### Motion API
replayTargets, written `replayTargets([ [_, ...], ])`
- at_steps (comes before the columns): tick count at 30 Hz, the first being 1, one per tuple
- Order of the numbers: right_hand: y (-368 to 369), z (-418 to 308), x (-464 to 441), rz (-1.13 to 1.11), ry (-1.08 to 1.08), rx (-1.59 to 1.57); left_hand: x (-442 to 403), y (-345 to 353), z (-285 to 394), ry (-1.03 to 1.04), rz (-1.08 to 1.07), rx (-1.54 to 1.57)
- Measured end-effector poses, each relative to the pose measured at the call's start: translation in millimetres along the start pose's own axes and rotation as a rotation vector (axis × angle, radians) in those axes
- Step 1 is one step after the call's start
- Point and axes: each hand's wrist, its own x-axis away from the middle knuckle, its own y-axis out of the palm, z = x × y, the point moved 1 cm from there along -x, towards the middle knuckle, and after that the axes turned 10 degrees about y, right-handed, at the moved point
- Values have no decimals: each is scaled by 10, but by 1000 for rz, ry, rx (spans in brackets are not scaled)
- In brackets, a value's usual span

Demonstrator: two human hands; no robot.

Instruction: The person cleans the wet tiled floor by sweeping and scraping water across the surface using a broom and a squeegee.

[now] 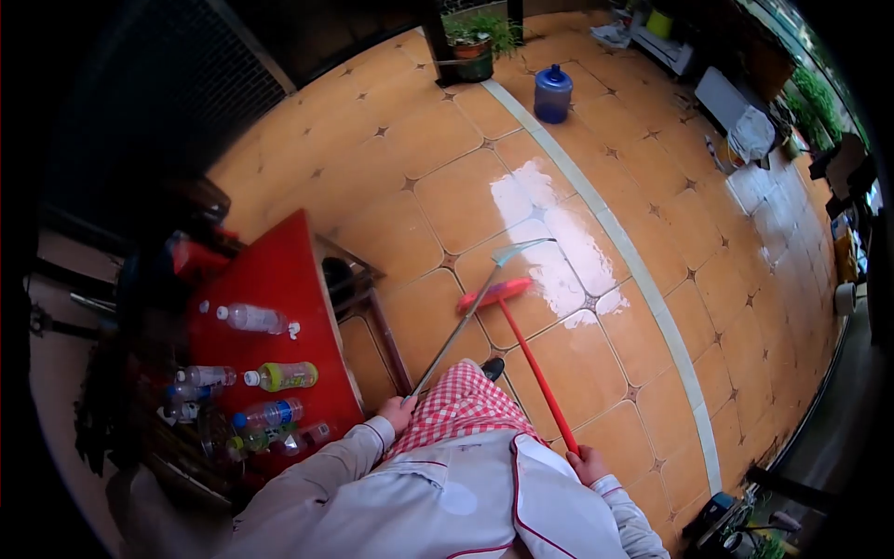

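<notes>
My left hand (399, 413) is closed around the thin grey handle of a long-handled dustpan (456, 331). Its pale green head is seen edge-on, over the tiles ahead of me. Lower right, my right hand (587, 464) grips the red stick of a broom (535, 373). The broom's pinkish-red head is at the floor, just behind the dustpan's head, and the dustpan handle crosses in front of it. My fingers are partly hidden on both hands. Below the tools a dark shoe (494, 369) shows past checked red-and-white cloth.
Several plastic bottles (282, 375) lie on a red table (303, 270) at my left, beside a wooden stool (386, 340). A blue water jug (553, 98) and a potted plant (475, 61) stand farther off. A pale strip (633, 265) crosses the shiny orange tiles.
</notes>
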Motion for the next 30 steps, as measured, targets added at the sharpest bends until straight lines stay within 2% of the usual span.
replayTargets([
  [1,2,-104,-163,9,-107,269,56,-24,40,-9,13,14],
  [3,40,-554,-471,-6,-246,417,43,-78,117,-183,18,214],
  [6,291,-1539,-952,-54,-334,694,-279,-229,273,-260,-3,410],
  [7,430,-1891,-1127,-67,-337,748,-340,-352,491,-257,-37,733],
  [9,728,-2587,-1415,-45,-301,860,-1198,-41,-306,-127,99,587],
  [11,1008,-3015,-1817,-65,-371,950,-1570,-168,-107,84,-135,-341],
  [12,1072,-3282,-1926,-89,-415,996,-1776,-209,29,70,-150,-323],
  [14,1145,-3650,-2032,31,-334,1067,-2126,-294,212,-129,-105,-188],
  [15,1090,-3742,-2037,15,-322,1081,-2183,-395,336,66,-77,-107],
  [17,780,-3874,-2031,97,-294,1183,-3068,103,-314,-75,-132,409],
  [19,327,-3895,-1991,99,-159,1235,-2455,-460,1016,225,-193,-7],
  [20,65,-3845,-1979,152,-121,1326,-2297,-586,1492,-60,-204,234],
  [21,-229,-3709,-2034,180,-76,1319,-2473,-221,1454,-277,-299,610],
  [23,-738,-3792,-1718,247,43,1320,-2231,-160,1931,-508,-275,1240],
  [24,-960,-3792,-1616,287,101,1335,-2163,-178,2110,-511,-282,1252],
  [26,-1350,-3775,-1477,375,180,1420,-2109,-233,2346,-577,-482,1312],
  [27,-1489,-3814,-1377,426,178,1425,-2144,-274,2347,-576,-484,1317],
  [29,-1624,-3879,-1163,476,174,1435,-2209,-376,2325,-470,-683,1377],
  [30,-1657,-3905,-1071,495,136,1361,-2203,-450,2287,-467,-681,1383],
])
